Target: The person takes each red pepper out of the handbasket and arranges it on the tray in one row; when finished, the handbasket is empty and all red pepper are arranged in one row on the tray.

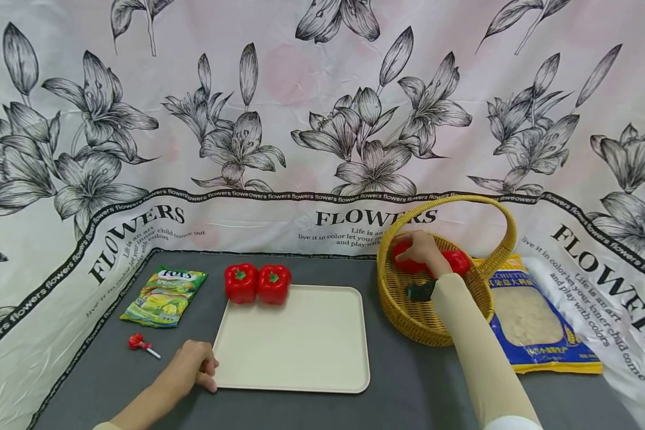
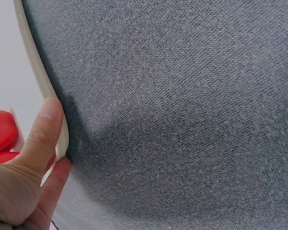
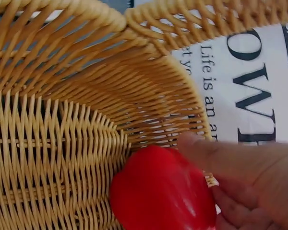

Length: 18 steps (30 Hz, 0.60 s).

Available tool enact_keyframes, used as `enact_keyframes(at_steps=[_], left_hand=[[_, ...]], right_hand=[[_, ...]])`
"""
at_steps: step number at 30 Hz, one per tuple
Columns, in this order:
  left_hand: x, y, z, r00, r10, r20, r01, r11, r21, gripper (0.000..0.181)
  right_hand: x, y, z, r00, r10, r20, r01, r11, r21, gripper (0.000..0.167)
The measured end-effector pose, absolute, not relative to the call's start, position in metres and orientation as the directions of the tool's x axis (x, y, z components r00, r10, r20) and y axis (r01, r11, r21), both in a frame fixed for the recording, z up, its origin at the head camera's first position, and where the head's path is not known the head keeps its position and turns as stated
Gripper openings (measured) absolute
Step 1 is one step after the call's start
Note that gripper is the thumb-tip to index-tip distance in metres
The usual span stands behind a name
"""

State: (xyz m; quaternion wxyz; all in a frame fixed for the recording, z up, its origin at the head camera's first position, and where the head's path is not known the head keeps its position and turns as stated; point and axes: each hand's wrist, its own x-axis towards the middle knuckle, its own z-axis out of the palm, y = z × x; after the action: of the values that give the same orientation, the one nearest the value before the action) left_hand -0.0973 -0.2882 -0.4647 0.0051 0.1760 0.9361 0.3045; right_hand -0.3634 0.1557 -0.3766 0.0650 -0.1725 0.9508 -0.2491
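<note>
Inside a yellow wicker basket (image 1: 416,331), my right hand (image 1: 426,248) grips a red bell pepper (image 3: 163,191), its thumb along the top and fingers at the side. Another red bell pepper (image 1: 458,261) lies in the basket to the right of that hand. My left hand (image 1: 190,362) pinches the left edge of a cream tray (image 1: 295,340) near its front corner; in the left wrist view the thumb (image 2: 45,124) presses on the rim and a finger lies below. Two more red peppers (image 1: 240,283) sit side by side at the tray's back left corner.
A green candy bag (image 1: 163,297) lies at the left, with a red lollipop (image 1: 142,344) in front of it. Right of the basket is a blue and yellow pasta bag (image 1: 534,319), partly behind the right sleeve. The basket's tall handle (image 1: 451,200) arches over the right hand.
</note>
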Motion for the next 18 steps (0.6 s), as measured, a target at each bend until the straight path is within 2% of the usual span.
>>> enact_keyframes(at_steps=[8, 12, 18], left_hand=[[-0.0986, -0.2904, -0.4667, -0.934, 0.343, 0.102, 0.337, 0.749, 0.571, 0.034], [-0.0993, -0.2908, -0.4676, -0.922, 0.375, 0.094, 0.353, 0.718, 0.600, 0.032], [-0.0996, -0.2916, -0.4678, -0.927, 0.368, 0.067, 0.332, 0.729, 0.598, 0.031]], right_hand=[[-0.3577, 0.1483, -0.3760, -0.966, -0.242, -0.090, -0.192, 0.908, -0.372, 0.054], [-0.3563, 0.1489, -0.3783, -0.975, -0.210, -0.069, -0.181, 0.938, -0.297, 0.055], [-0.3554, 0.1551, -0.3821, -0.983, -0.183, -0.015, -0.169, 0.934, -0.314, 0.060]])
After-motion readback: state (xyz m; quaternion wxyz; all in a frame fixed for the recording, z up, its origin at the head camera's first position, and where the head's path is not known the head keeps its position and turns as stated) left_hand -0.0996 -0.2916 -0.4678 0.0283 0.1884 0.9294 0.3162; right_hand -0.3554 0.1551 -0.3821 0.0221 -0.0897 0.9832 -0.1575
